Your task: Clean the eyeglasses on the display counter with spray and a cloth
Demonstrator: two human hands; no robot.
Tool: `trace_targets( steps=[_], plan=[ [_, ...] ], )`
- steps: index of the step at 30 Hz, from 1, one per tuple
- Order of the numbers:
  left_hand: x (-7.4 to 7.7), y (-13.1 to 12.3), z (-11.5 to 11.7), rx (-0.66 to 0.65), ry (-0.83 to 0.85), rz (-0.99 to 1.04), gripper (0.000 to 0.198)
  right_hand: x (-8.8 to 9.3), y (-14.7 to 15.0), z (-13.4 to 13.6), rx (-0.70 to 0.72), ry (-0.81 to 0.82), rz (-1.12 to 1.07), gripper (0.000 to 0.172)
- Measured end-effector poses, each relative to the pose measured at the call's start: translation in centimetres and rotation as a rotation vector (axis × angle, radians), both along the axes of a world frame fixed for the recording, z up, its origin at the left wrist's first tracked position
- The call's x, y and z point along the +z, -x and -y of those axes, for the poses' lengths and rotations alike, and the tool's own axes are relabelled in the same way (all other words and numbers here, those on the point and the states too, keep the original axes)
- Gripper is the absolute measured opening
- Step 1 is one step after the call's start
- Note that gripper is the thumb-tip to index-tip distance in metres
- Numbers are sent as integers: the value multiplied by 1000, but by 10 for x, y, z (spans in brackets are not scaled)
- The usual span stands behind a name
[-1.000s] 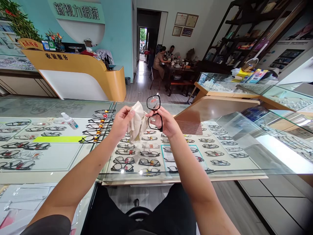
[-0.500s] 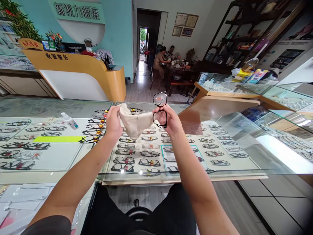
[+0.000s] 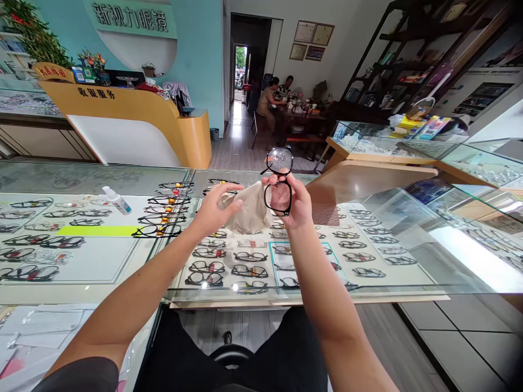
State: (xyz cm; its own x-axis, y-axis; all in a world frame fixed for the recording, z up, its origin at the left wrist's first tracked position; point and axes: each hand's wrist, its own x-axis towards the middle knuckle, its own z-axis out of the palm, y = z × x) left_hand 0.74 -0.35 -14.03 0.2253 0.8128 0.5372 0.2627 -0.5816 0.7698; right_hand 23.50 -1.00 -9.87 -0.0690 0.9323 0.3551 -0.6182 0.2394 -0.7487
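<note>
A black-framed pair of eyeglasses (image 3: 278,213) is upright on its side above the glass counter, one lens over the other. Small droplets or specks dot the upper lens. My right hand (image 3: 300,204) is closed on the glasses around the bridge, its fingertips showing between the lenses. A beige cloth (image 3: 249,215) hangs bunched between my hands, its right end against the lower lens and my right fingers. At the cloth's left end is my left hand (image 3: 214,209), thumb and forefinger apart with cloth between them; its other fingers are partly hidden.
Under my hands, a glass display counter (image 3: 229,296) holds rows of eyeglasses. On its left stand a white spray bottle (image 3: 117,201) and a column of dark frames (image 3: 163,218). A tilted wooden panel (image 3: 368,174) rises at right. Two people (image 3: 269,100) sit at a far table.
My left hand has moved right toward the glasses, its thumb and forefinger spreading, and the stretched cloth has bunched up. The glasses and my right hand have shifted slightly right.
</note>
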Motion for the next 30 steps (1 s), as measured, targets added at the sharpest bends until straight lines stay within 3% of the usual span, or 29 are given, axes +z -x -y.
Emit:
trace_targets(
  steps=[3,6,9,16,20,24,30],
  plan=[
    [2,-5,5,-161,113,-59,39,0,3,2,39,-15,-4,35],
    [2,-4,4,-176,127,-89,34,0,1,1,60,-27,-8,37],
    [5,1,0,-209,128,-80,46,-1,-2,-2,40,-31,9,36],
    [26,16,2,-437,290,13,65,-14,-4,-17,-15,44,91,32],
    [36,24,1,-365,365,147,67,-22,-3,-23,0,110,96,33],
    [36,30,-6,-271,441,258,60,-24,-2,-22,17,120,104,33],
    [36,33,-9,-204,363,146,54,-21,3,-17,61,106,158,32]
  ],
)
